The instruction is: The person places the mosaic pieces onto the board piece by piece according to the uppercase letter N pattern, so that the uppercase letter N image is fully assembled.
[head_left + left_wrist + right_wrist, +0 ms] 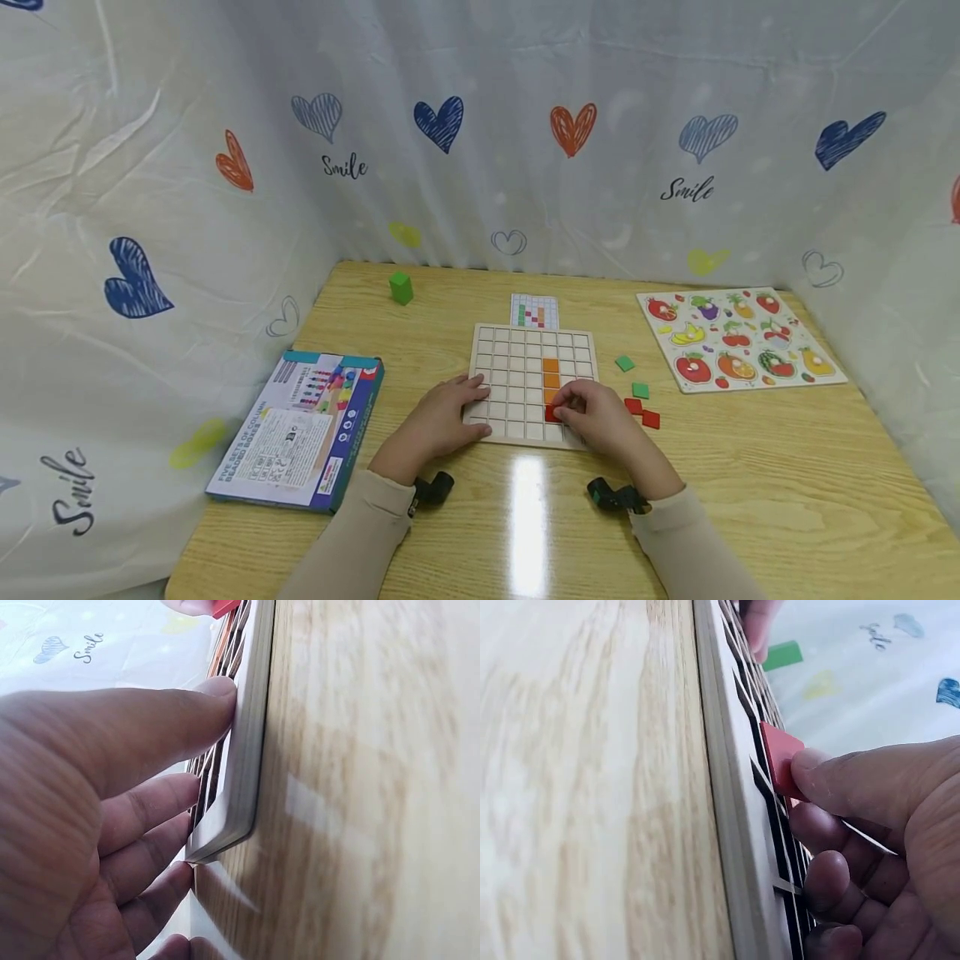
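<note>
A wooden grid board [510, 400] lies on the table, three orange tiles [551, 380] set in one of its columns. Just below them, a red square tile [781, 757] is pinched between the thumb and a finger of my right hand [596, 414], tilted over the board in the right wrist view. My left hand [442, 417] rests at the board's left edge, its thumb on the rim and the other fingers spread along the side. Right of the board lie two green tiles [640, 390] and two loose red tiles [651, 419].
Behind the board is a small pattern card [535, 310] with coloured squares. A green block [401, 288] stands at the back left. A boxed bead set [300, 433] lies left, a fruit puzzle board [738, 340] right. Printed curtains [510, 192] surround the table [750, 467].
</note>
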A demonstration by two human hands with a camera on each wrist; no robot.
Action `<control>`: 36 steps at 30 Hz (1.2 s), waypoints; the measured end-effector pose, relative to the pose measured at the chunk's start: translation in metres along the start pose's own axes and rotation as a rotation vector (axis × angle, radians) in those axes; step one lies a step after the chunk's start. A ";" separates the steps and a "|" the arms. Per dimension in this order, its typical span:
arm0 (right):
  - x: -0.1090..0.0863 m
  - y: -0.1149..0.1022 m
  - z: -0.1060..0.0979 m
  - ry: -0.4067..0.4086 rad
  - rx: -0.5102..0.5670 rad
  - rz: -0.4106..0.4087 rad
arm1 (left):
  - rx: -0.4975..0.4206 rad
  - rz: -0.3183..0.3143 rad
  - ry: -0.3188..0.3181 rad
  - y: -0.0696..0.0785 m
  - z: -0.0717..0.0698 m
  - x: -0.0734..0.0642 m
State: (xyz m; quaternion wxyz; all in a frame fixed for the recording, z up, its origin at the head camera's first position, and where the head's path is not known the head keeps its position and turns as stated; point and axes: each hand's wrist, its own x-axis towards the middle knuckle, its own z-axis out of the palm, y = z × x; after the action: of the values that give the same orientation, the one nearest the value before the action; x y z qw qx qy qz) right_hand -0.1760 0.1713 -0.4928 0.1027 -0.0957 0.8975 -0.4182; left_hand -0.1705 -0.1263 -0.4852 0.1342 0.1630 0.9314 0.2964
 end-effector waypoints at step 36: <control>-0.061 0.084 -0.095 0.108 -0.110 0.113 | -0.017 0.005 0.008 -0.001 0.001 0.001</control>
State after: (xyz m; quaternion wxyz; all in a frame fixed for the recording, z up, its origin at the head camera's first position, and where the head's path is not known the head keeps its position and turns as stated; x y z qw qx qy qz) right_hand -0.1499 0.3099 -0.4913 0.0722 -0.0276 0.9272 -0.3665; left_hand -0.1707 -0.1260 -0.4869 0.1311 0.1633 0.9289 0.3053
